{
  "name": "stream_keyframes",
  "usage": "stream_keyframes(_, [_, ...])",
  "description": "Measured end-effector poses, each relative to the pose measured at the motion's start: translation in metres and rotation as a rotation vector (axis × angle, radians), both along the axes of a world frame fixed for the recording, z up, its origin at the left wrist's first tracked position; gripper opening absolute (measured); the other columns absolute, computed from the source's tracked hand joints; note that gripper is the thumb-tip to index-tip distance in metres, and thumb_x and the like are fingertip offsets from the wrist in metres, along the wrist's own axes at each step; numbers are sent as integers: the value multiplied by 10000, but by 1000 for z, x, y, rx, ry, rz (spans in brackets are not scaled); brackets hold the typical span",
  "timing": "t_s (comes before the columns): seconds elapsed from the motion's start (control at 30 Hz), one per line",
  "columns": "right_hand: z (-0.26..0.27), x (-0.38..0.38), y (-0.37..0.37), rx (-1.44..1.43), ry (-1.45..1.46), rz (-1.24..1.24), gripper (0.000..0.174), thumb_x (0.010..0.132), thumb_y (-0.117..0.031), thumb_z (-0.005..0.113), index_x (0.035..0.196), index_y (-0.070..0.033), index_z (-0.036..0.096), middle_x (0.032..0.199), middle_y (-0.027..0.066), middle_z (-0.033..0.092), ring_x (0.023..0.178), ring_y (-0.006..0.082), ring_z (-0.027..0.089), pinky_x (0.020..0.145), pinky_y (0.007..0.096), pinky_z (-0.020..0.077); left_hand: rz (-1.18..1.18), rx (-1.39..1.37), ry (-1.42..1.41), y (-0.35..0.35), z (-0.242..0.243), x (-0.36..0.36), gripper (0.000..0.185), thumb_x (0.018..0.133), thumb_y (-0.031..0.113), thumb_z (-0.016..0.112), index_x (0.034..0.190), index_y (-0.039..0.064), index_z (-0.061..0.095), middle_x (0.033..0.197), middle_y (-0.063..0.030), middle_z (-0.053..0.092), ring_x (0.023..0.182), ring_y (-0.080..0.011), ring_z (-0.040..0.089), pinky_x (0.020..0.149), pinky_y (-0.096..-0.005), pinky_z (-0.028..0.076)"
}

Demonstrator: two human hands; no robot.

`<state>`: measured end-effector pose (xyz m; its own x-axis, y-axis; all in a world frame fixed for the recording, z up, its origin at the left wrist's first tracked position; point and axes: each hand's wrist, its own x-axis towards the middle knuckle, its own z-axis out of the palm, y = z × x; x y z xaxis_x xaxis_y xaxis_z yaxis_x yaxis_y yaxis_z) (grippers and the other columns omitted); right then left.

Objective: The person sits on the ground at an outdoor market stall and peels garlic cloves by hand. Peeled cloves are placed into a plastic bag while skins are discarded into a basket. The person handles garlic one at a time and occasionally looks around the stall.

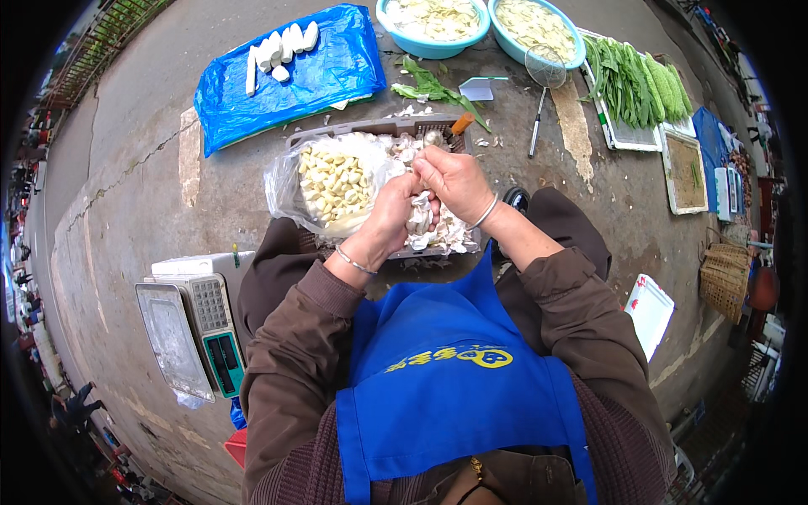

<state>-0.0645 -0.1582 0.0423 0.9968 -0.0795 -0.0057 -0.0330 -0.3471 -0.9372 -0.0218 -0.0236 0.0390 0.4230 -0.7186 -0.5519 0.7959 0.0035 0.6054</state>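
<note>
Both my hands meet over the right half of a grey-brown plastic crate (404, 126). In my left hand (392, 211) is a garlic bulb (419, 213) with loose white papery skin, held against the palm by curled fingers. My right hand (456, 182) has its thumb and bent fingers brought together at the left fingertips; whatever lies between them is hidden. Left of my hands, a clear plastic bag (284, 189) in the crate holds many peeled garlic cloves (334, 186). Garlic skins (448, 230) fill the crate's right side. An orange handle (463, 123) sticks up at its far right corner.
Beyond the crate are white peeled vegetables (278, 50) on blue plastic sheeting (341, 69), two basins (435, 47) of slices in liquid, and a skimmer (544, 69). Leafy greens (622, 82) lie in a tray to the right. A weighing scale (211, 309) stands left, a wicker basket (726, 274) right.
</note>
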Motion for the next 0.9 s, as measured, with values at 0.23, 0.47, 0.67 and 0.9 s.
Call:
stream_keyframes(0.23, [-23,13,0,452,139,-260,250,932,-220,466,853,-20,592,727,17,563,591,67,475,538,224,421,88,-116,-321,-11,-14,-26,114,790,49,400,727,36,494,626,-88,533,538,-168,518,527,-278,444])
stream_keyframes(0.47, [-4,14,-22,708,207,-232,238,948,-282,462,875,-71,546,610,-62,401,452,8,280,382,168,214,-239,142,-434,-9,-18,-3,295,853,103,428,1074,-42,561,751,-82,600,624,-120,559,583,-226,419])
stream_keyframes(0.67, [-15,13,-25,490,40,-188,216,948,-248,478,893,-60,569,665,-38,487,534,19,396,465,177,314,24,44,-452,-12,-20,8,316,934,306,482,1005,8,558,762,-59,594,602,-111,550,528,-231,441])
stream_keyframes(0.9, [-17,12,-23,191,-99,-108,227,947,-236,494,901,-29,575,798,-17,566,744,46,514,661,199,423,123,-49,-406,-8,-18,18,156,895,177,566,860,25,584,724,-32,589,601,-86,519,554,-218,428])
